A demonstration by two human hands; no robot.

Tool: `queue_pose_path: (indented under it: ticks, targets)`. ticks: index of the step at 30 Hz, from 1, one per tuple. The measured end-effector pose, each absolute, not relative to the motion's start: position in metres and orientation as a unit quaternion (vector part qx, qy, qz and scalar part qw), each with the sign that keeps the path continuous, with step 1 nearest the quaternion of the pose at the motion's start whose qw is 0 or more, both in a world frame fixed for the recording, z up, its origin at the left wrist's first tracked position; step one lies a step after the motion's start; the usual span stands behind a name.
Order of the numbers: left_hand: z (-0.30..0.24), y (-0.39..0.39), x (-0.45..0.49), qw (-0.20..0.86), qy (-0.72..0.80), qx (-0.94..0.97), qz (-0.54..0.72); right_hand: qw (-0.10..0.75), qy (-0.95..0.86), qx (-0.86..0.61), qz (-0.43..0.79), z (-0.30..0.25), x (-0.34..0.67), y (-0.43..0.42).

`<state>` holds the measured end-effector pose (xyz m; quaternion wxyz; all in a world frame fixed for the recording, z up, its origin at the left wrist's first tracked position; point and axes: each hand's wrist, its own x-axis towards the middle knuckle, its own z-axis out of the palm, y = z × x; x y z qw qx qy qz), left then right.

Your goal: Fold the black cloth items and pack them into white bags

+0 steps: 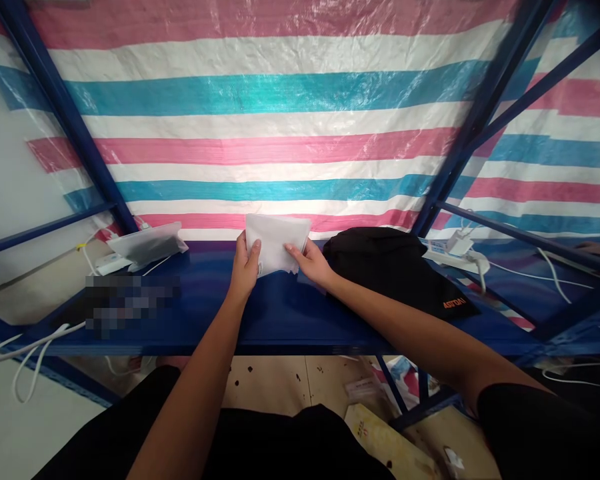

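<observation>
Both hands hold up a frosted white plastic bag (278, 243) above the middle of the blue shelf. My left hand (247, 263) grips its left side, thumb on the near face and fingers behind. On the right edge, my right hand (313, 261) pinches the bag between thumb and fingers. The bag looks flat and slightly creased; I cannot make out anything inside it. Just right of my right hand lies a black cloth item (385, 270) with orange lettering at one corner.
On the blue metal shelf (280, 320), another frosted bag (153, 245) leans by a white power strip (114, 264) at left. A second power strip (455, 253) with plugs lies at right. White cables hang off the left edge. Striped sheeting (280, 153) covers the back. A yellowish box (385, 443) sits below.
</observation>
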<state>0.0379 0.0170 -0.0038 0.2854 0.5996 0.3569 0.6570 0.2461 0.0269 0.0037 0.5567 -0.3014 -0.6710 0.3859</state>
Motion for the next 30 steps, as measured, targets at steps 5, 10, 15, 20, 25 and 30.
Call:
queue_pose_path:
  ticks: [5,10,15,20,25,30]
  targets:
    - [-0.015,0.027,0.033,0.282,0.450,0.623,0.574,0.481,-0.712,-0.378,0.344,0.002,0.247,0.026]
    - [-0.024,0.040,0.028,0.286,0.481,0.607,0.564,0.477,-0.709,-0.406,0.325,0.007,0.246,0.022]
    - [-0.026,0.045,0.026,0.291,0.510,0.569,0.576,0.481,-0.675,-0.431,0.356,0.010,0.246,0.024]
    - [-0.019,0.048,0.018,0.246,0.569,0.580,0.528,0.437,-0.671,-0.488,0.346,0.002,0.255,0.036]
    - [-0.008,0.057,-0.020,0.103,0.693,0.548,0.457,0.394,-0.688,-0.539,0.283,-0.005,0.261,0.042]
    - [-0.001,0.067,-0.070,0.014,0.754,0.532,0.385,0.346,-0.737,-0.535,0.227,-0.007,0.256,0.041]
